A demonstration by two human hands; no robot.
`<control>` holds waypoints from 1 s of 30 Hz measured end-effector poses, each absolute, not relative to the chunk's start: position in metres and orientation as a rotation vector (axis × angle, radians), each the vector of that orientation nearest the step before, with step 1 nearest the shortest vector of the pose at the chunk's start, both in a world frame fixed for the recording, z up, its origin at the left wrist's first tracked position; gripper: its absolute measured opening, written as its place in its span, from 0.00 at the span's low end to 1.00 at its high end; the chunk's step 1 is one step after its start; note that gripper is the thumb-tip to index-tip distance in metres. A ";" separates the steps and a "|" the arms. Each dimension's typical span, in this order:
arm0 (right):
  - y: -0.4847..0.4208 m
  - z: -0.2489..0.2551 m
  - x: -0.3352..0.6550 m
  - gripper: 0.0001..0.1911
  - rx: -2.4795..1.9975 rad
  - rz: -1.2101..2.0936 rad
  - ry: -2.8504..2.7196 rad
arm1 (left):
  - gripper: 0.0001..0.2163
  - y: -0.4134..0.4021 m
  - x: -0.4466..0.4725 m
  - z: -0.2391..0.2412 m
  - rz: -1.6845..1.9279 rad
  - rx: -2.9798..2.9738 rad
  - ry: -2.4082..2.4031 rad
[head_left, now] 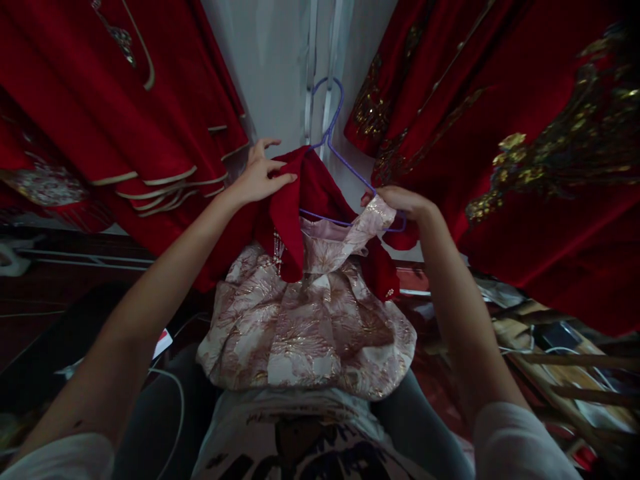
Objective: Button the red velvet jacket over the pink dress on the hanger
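Note:
A pink and gold brocade dress (300,333) hangs in front of me on a purple wire hanger (343,159), whose hook is up on a pale upright rail. A red jacket (287,230) with beaded trim covers the hanger's left side and drops behind the dress on the right. My left hand (263,175) lies on the jacket's left shoulder, its fingers spread. At the hanger's right end, my right hand (400,200) grips the dress's shoulder strap (373,217); its fingertips are partly hidden behind the strap and hanger.
Red garments (165,100) with pale piping hang on the left. More red garments (550,133) with gold sequins hang on the right. A wooden rack (575,380) with cables and small items stands low right. A white cable (175,400) runs past my left leg.

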State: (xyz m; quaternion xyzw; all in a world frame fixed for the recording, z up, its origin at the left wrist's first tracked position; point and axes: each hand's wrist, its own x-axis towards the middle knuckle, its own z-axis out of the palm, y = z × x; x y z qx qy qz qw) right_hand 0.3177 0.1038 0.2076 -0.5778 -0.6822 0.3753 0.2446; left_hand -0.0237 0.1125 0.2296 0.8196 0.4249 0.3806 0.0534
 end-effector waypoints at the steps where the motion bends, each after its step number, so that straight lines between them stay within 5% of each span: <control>1: 0.111 0.208 0.316 0.26 -1.587 1.113 -1.913 | 0.09 0.115 -0.027 0.228 1.127 2.486 1.312; 7: 0.123 0.204 0.302 0.29 -1.387 0.891 -2.207 | 0.11 0.118 -0.039 0.225 0.993 2.445 1.380; 16: 0.121 0.208 0.300 0.12 -1.453 0.791 -2.159 | 0.11 0.111 -0.040 0.224 1.012 2.452 1.390; 22: 0.103 0.211 0.315 0.15 -1.394 0.013 -1.745 | 0.13 0.115 -0.038 0.220 1.000 2.556 1.506; 30: 0.055 0.217 0.348 0.16 -1.560 -0.217 -1.647 | 0.12 0.104 -0.023 0.209 0.986 2.655 1.618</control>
